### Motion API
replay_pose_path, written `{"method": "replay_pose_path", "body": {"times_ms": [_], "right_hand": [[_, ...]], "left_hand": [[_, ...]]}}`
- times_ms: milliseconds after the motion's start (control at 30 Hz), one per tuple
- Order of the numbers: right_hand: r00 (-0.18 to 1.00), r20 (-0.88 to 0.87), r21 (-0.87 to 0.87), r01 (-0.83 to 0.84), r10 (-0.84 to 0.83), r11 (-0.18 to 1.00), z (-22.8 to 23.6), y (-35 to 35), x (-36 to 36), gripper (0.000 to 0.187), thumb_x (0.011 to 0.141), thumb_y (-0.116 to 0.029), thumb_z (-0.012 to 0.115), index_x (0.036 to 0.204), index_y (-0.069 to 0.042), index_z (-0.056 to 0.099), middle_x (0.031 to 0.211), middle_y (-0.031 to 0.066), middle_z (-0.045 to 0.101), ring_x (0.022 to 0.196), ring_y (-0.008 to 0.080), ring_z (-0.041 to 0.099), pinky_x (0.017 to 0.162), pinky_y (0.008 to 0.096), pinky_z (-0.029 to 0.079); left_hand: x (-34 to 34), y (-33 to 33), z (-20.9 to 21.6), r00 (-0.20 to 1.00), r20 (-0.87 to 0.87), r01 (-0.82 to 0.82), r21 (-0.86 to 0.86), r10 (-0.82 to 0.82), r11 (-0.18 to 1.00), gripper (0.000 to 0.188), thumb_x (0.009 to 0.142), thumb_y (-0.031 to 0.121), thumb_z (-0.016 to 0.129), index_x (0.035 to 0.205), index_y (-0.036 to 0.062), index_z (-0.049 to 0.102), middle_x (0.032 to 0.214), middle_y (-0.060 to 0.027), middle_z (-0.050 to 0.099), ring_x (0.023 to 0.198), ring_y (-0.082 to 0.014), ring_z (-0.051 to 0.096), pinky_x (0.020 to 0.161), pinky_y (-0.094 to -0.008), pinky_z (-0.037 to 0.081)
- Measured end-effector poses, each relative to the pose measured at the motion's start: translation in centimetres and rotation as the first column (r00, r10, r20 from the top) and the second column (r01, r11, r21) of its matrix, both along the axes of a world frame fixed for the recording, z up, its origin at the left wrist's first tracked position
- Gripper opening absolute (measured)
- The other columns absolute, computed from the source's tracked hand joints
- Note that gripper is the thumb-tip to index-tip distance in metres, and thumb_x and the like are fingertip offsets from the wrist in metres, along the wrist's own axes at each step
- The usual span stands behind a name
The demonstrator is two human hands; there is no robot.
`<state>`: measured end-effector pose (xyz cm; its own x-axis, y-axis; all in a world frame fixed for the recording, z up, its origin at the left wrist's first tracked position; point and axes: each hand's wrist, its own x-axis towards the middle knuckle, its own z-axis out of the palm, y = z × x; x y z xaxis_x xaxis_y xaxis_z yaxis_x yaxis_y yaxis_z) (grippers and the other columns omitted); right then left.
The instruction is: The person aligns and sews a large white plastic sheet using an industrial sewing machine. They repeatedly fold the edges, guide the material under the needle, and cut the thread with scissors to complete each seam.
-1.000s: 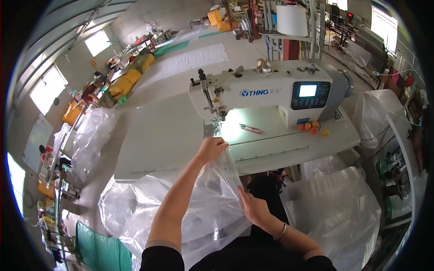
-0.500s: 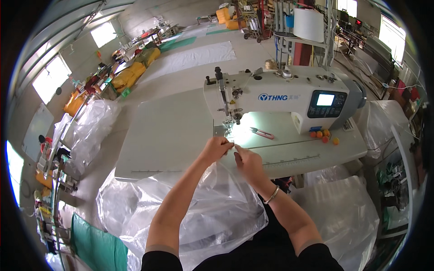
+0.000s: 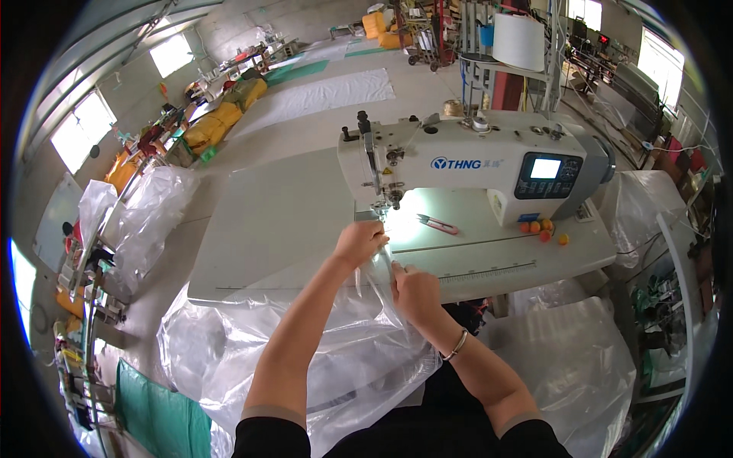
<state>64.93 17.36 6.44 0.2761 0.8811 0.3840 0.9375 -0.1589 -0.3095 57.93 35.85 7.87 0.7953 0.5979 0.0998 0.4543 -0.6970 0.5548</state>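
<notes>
A white industrial sewing machine (image 3: 447, 137) stands on a pale table, its lamp lighting the needle area. My left hand (image 3: 362, 243) is closed on the upper edge of a clear plastic sheet (image 3: 321, 355), just in front of the presser foot. Lower and to the right, my right hand (image 3: 416, 294) grips the same edge at the table's front. Between the hands the edge runs in a narrow, taut strip. The rest of the sheet hangs in folds over the front of the table. Thread snips (image 3: 437, 224) with a reddish handle lie right of the needle.
Several small orange-red balls or fruits (image 3: 544, 229) sit by the machine's base. A ruler scale marks the table's front edge. More clear plastic (image 3: 561, 366) is heaped at the right, and a large white thread cone (image 3: 518, 42) stands behind the machine. Green sheeting (image 3: 160, 408) lies at lower left.
My hands were close together near the needle. My right hand has drawn down toward me along the sheet's edge, while the left has stayed by the presser foot. The edge is now stretched between them.
</notes>
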Motion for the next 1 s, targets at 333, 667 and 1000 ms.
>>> {"method": "replay_pose_path", "body": {"times_ms": [333, 667, 1000], "right_hand": [[0.996, 0.011, -0.107, -0.083, 0.084, 0.991, -0.3, 0.5, 0.7, 0.019, 0.088, -0.016, 0.054, 0.096, -0.003, 0.066, 0.071, 0.0154, 0.065, 0.06, 0.0324, 0.065, 0.057, 0.0419, 0.051], [0.97, 0.133, 0.07, -0.216, 0.205, 0.974, 0.0, 5.7, 7.0, 0.02, 0.083, -0.013, 0.059, 0.102, -0.012, 0.066, 0.084, 0.0115, 0.061, 0.078, 0.0269, 0.066, 0.064, 0.0375, 0.053], [0.984, 0.07, 0.039, -0.165, 0.162, 0.986, -1.3, 8.6, 7.3, 0.017, 0.082, -0.01, 0.056, 0.097, -0.013, 0.065, 0.084, 0.0115, 0.063, 0.074, 0.027, 0.067, 0.062, 0.0394, 0.053]], "left_hand": [[0.9, -4.8, -2.3, 0.991, 0.021, -0.129, 0.354, 0.13, 0.926, 0.024, 0.084, 0.024, 0.063, 0.082, 0.0008, 0.065, 0.096, -0.0146, 0.064, 0.098, -0.0333, 0.059, 0.084, -0.0452, 0.047], [-2.7, -8.0, -0.9, 0.998, -0.037, -0.034, 0.19, 0.042, 0.981, 0.056, 0.088, 0.034, 0.063, 0.134, 0.0062, 0.052, 0.145, -0.0071, 0.046, 0.14, -0.0266, 0.032, 0.109, -0.0616, 0.017], [-3.0, -2.2, -0.1, 0.98, -0.099, 0.186, 0.134, -0.173, 0.973, 0.059, 0.086, 0.04, 0.065, 0.136, 0.0121, 0.052, 0.146, -0.0047, 0.045, 0.142, -0.0254, 0.031, 0.11, -0.0638, 0.01]]}}
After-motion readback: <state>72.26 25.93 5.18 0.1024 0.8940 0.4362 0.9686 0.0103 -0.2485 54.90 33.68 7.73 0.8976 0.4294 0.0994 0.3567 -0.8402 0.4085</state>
